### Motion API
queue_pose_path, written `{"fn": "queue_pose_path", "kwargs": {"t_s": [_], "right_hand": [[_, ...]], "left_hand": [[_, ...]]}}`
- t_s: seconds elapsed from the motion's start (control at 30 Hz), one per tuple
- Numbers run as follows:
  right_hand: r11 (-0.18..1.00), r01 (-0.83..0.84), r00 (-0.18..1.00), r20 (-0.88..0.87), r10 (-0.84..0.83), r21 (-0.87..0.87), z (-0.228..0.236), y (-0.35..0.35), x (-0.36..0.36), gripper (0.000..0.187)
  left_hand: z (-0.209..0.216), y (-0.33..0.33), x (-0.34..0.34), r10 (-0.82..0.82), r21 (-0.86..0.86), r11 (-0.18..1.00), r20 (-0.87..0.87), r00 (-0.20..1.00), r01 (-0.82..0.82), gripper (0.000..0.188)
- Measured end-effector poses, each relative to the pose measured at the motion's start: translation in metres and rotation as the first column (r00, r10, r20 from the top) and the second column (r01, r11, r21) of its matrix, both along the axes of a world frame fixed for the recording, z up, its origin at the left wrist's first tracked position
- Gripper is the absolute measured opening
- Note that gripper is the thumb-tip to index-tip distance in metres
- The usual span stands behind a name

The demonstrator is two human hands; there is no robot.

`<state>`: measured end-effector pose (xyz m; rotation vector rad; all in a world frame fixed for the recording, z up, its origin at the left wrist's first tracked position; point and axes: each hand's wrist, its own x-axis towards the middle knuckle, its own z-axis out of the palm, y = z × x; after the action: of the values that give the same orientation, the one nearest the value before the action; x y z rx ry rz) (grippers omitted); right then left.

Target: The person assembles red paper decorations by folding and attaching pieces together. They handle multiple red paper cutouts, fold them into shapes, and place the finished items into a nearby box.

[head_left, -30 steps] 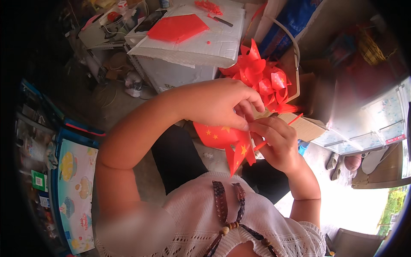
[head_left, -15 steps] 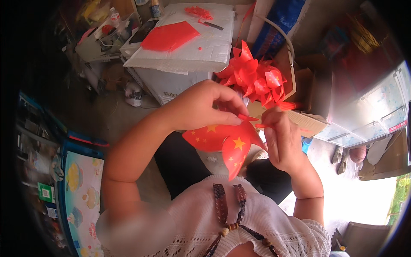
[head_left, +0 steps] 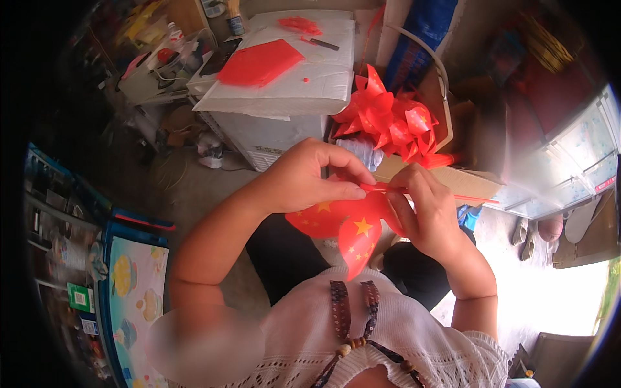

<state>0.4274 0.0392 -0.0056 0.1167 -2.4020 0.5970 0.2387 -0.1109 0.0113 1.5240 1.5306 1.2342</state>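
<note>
Close to the person is their own white top point(head_left: 414, 317), with a dark strap point(head_left: 339, 304) and small beads point(head_left: 349, 347) on it. The black pants point(head_left: 284, 258) show below the arms.

The left hand point(head_left: 314, 178) is in front, over the knees. Its thumb and first finger are almost together, and they pinch the red pinwheel point(head_left: 359, 226) at its top edge, near the middle. The pinwheel hangs down under both hands, above the lap. It has yellow stars, and its petals curl.

The right hand point(head_left: 424, 207) is just beside it. Its fingers are bent in close, and they hold a thin red stick point(head_left: 479, 198). One end of the stick is at the pinwheel, by the left fingertips. The other end pokes out to the right. I cannot tell if the stick goes into the pinwheel.

Past the hands is a brown box point(head_left: 453, 178) with a heap of red pinwheels point(head_left: 381, 116) in it. To the left of the box is a white table top point(head_left: 291, 96). Red sheets point(head_left: 260, 63) lie on it, near a phone point(head_left: 221, 57). Farther back are a knife point(head_left: 323, 44) and a pile of red bits point(head_left: 301, 26).
</note>
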Motion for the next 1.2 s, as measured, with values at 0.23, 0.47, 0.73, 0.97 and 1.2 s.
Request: {"fn": "queue_pose_path", "kwargs": {"t_s": [0.23, 0.47, 0.73, 0.97, 1.2], "right_hand": [[0.997, 0.05, 0.999, -0.012, -0.049, 0.067, 0.001, -0.005, -0.001, 0.015], [0.949, 0.021, 0.976, 0.214, 0.05, -0.314, 0.003, -0.004, 0.002, 0.009], [0.816, 0.032, 0.866, 0.424, 0.265, -0.577, -0.006, 0.01, -0.004, 0.011], [0.923, -0.006, 0.967, 0.232, 0.103, -0.386, 0.023, 0.033, 0.01, 0.011], [0.862, 0.16, 0.759, -0.499, -0.419, -0.48, 0.096, 0.101, 0.048, 0.014]], "left_hand": [[0.0, -0.001, 0.01, 0.085, 0.051, 0.995, -0.068, 0.994, -0.082, 0.015], [-0.012, -0.002, 0.012, 0.104, 0.253, 0.967, -0.29, 0.951, -0.028, 0.015], [-0.021, -0.004, 0.016, 0.161, 0.326, 0.945, -0.54, 0.826, 0.028, 0.016], [0.034, -0.006, 0.023, 0.453, 0.568, 0.821, -0.586, 0.672, -0.057, 0.041], [0.042, -0.047, -0.017, 0.589, 0.674, 0.691, -0.316, 0.744, -0.261, 0.023]]}}
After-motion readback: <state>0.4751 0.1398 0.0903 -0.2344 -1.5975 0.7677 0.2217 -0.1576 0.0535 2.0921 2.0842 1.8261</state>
